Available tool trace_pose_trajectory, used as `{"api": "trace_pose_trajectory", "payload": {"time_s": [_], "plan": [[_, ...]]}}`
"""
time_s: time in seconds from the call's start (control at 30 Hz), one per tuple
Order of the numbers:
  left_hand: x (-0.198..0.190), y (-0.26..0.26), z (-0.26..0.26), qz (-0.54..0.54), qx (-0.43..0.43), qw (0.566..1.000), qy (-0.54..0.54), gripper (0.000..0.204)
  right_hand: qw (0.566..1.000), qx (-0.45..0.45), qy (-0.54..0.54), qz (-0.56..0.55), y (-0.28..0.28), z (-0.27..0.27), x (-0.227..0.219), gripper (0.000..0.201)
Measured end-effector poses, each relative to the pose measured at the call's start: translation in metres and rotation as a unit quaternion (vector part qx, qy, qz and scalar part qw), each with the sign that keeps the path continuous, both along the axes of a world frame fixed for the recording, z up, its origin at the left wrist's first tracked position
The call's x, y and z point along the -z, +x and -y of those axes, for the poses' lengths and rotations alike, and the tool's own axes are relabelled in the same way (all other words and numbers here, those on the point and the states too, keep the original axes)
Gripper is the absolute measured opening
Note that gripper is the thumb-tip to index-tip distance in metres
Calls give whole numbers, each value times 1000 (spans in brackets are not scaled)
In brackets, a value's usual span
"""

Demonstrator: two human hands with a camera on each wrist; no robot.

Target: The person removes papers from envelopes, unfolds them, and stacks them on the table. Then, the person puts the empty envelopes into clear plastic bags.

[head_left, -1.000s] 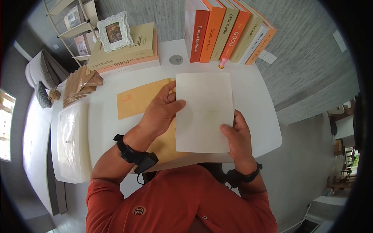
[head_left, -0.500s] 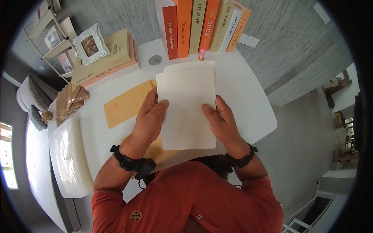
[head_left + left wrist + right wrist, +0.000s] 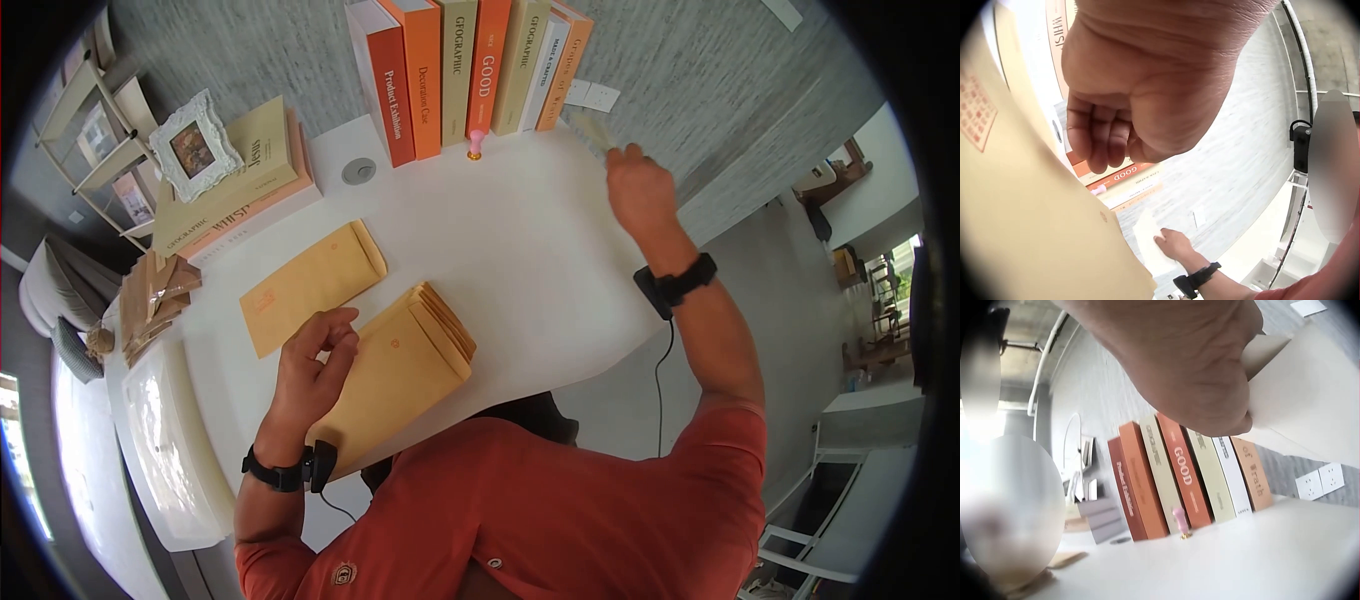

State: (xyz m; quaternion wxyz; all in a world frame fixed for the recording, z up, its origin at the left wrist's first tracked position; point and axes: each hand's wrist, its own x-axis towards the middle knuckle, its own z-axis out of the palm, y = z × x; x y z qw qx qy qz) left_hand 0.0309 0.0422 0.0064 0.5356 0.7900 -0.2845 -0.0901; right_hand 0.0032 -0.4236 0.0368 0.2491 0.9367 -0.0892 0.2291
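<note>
My right hand [image 3: 641,188] is held out over the back right of the table, gripping white paper [image 3: 1310,394]. The paper juts past the knuckles in the right wrist view; in the head view it is seen nearly edge-on and blurred. Loosely curled and holding nothing, my left hand [image 3: 312,368] hovers at the left edge of a stack of brown envelopes [image 3: 405,365]. Beyond that stack lies a single brown envelope [image 3: 310,285] with a red stamp mark, flat on the white table [image 3: 520,270].
A row of upright books [image 3: 470,75] lines the back, with a pink-handled wax seal stamp [image 3: 476,145] before it. At the left are stacked books [image 3: 235,185] under a white picture frame [image 3: 195,148], brown paper bags [image 3: 155,305] and clear plastic sleeves [image 3: 170,450].
Both hands held the white paper in front of the chest; the left has let go and dropped left toward the envelope stack. My right hand has carried the paper away to the back right.
</note>
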Motion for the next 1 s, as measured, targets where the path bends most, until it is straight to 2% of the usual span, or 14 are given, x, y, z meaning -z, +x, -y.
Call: {"api": "trace_pose_trajectory", "payload": {"time_s": [0.03,0.17,0.3,0.37,0.4,0.5,0.57,0.6,0.7,0.87,0.97,1.0], "plan": [[-2,-3,-1,10,-2,1000,8,23,1000,-3,-11,-27,6,-3,16,6],[-3,-9,-8,35,-12,999,30,21,990,22,67,-122,9,-41,49,13],[0,-11,-15,36,-25,998,52,21,971,49,160,-170,12,-56,61,21],[-1,-10,-22,60,9,996,73,27,960,52,210,-180,8,-69,46,31],[-1,-9,-24,71,24,994,83,31,953,52,234,-186,5,-74,36,37],[-24,-24,-15,232,61,949,204,56,947,32,264,-180,-9,-69,16,50],[-32,-43,-3,241,56,930,273,87,934,-19,322,-152,-29,-59,18,44],[-32,-50,3,226,55,927,296,92,923,-47,355,-143,-36,-63,22,41],[-21,-54,14,181,57,918,349,103,781,-69,588,-200,-60,-97,6,33],[-18,-49,12,148,48,924,349,106,717,-180,650,-175,-78,-136,16,18],[-24,-51,7,176,34,930,322,108,668,-256,686,-135,-80,-154,14,11],[-26,-51,5,197,34,930,309,109,666,-297,677,-100,-80,-161,10,12]]}}
